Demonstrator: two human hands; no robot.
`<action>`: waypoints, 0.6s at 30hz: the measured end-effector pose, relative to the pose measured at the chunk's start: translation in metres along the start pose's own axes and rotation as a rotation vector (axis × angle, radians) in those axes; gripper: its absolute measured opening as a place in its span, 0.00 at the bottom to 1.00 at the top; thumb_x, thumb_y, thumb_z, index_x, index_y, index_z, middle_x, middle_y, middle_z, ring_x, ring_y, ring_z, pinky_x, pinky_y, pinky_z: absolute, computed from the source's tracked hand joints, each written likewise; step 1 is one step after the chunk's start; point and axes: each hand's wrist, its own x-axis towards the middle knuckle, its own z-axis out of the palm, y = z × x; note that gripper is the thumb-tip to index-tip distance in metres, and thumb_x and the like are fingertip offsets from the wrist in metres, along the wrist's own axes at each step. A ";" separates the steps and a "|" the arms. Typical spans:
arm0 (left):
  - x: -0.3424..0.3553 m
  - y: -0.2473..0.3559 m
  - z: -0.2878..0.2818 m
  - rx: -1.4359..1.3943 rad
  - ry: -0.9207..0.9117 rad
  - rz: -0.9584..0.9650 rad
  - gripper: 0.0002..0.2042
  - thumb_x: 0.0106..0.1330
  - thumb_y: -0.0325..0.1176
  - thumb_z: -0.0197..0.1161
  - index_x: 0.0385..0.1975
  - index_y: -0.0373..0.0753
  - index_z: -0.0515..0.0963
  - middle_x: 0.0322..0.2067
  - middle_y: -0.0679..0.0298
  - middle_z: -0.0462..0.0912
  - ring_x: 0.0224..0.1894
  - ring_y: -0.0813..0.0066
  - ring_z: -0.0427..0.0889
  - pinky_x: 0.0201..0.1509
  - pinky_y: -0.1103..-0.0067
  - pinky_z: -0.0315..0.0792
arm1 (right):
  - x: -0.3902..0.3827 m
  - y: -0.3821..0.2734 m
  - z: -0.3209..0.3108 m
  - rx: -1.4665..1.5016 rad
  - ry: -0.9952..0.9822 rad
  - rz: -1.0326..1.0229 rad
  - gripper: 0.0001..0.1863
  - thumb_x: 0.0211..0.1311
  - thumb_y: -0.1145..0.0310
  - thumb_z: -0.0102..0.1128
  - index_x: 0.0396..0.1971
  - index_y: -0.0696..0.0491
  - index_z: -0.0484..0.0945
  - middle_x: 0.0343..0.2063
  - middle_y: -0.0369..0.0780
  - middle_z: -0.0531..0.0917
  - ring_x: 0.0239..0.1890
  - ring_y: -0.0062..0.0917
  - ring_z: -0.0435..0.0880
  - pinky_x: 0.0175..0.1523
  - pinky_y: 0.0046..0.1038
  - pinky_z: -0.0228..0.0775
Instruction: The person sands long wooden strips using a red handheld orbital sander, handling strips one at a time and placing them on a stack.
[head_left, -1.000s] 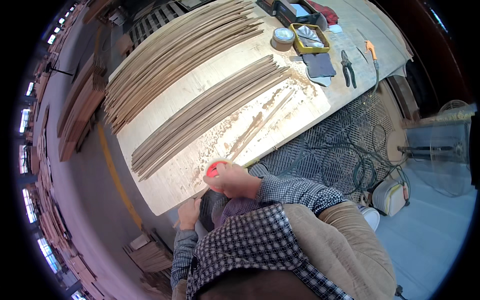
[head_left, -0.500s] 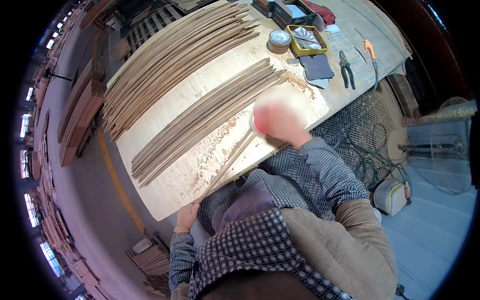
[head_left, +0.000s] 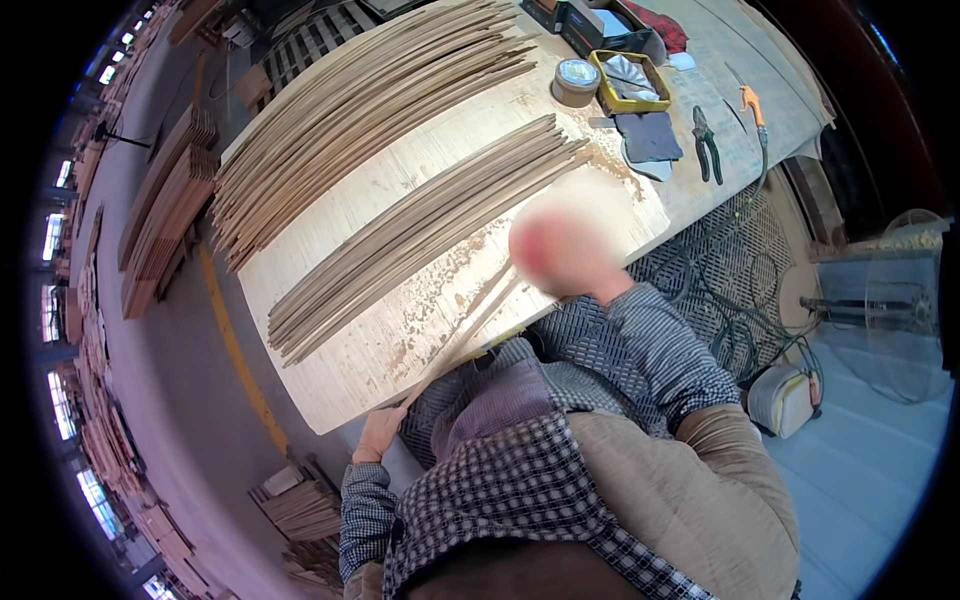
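A thin wooden strip slants over the near edge of the pale board. My left hand is closed round its lower end, just off the board's corner. At the strip's far end is my right hand, blurred over a pale round smear with a reddish patch. Its fingers cannot be made out, nor can anything under them. Beyond the strip lies a bundle of narrow brown wooden strips, side by side. A larger row of similar strips lies farther back on the board.
Sawdust covers parts of the board. At the back right are a round tin, a yellow tray, a dark pad, pliers and an orange air gun with a hose. A fan stands at right.
The board and the things on it have shifted slightly in view. Both hands remain at the strip's two ends, and the right hand is blurred in both frames.
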 end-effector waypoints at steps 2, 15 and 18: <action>-0.003 -0.003 -0.001 -0.040 -0.023 -0.038 0.21 0.64 0.44 0.51 0.20 0.30 0.75 0.18 0.51 0.76 0.24 0.58 0.76 0.31 0.70 0.67 | -0.002 -0.041 0.014 0.543 -0.133 0.086 0.28 0.62 0.58 0.49 0.60 0.50 0.59 0.58 0.41 0.65 0.61 0.33 0.62 0.66 0.37 0.52; -0.014 -0.007 0.017 0.326 0.341 0.016 0.18 0.63 0.49 0.52 0.26 0.38 0.74 0.22 0.52 0.78 0.26 0.51 0.77 0.30 0.64 0.68 | -0.001 -0.048 -0.032 -0.032 0.060 -0.095 0.25 0.60 0.62 0.52 0.57 0.51 0.65 0.54 0.43 0.70 0.57 0.36 0.68 0.62 0.39 0.58; -0.011 -0.010 0.024 0.500 0.367 0.015 0.18 0.63 0.51 0.51 0.24 0.40 0.72 0.21 0.53 0.78 0.25 0.50 0.77 0.29 0.61 0.70 | -0.008 0.016 -0.037 0.405 0.116 0.068 0.26 0.58 0.63 0.54 0.57 0.51 0.66 0.52 0.43 0.71 0.55 0.36 0.69 0.60 0.39 0.60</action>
